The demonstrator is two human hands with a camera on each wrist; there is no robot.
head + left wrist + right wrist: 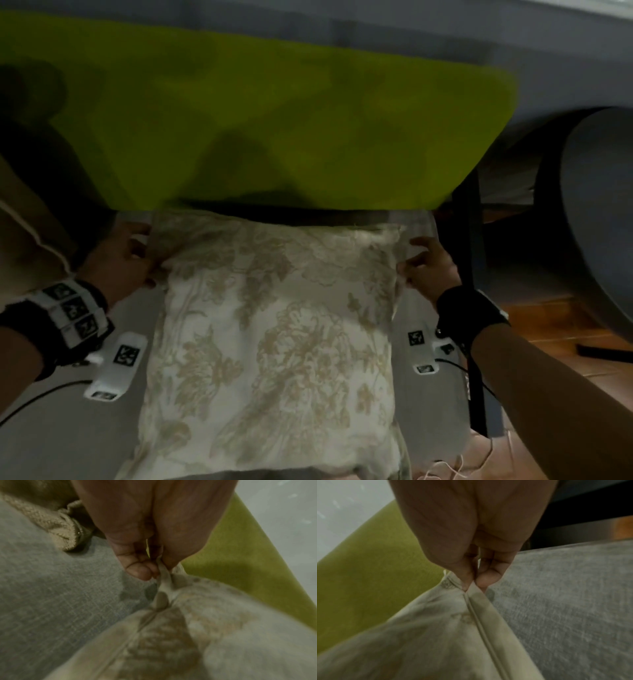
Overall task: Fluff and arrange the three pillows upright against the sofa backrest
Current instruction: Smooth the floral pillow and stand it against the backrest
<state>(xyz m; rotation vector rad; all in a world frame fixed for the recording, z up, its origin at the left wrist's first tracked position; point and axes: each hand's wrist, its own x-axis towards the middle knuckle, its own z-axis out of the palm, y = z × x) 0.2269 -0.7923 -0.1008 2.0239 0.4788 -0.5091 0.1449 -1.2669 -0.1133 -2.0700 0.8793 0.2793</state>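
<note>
At the far left I see a beige pillow (24, 226) with corded edge, mostly cut by the frame, lying on the grey seat (68, 438) well apart from the pillow I hold. My left hand (123, 260) pinches the far-left corner of the floral pillow (274, 342), thumb and fingers closed on the fabric; the left wrist view shows this clearly. The floral pillow lies flat on the seat. Its long axis runs from me toward the green backrest (257, 120), and the far edge is just beside the bottom of the backrest, maybe touching; I cannot tell. Bare seat shows on both sides of it. My right hand (428, 267) pinches the far-right corner in the same way. Further right the seat ends, with a dark post (469, 240) and wooden floor (548, 325).
</note>
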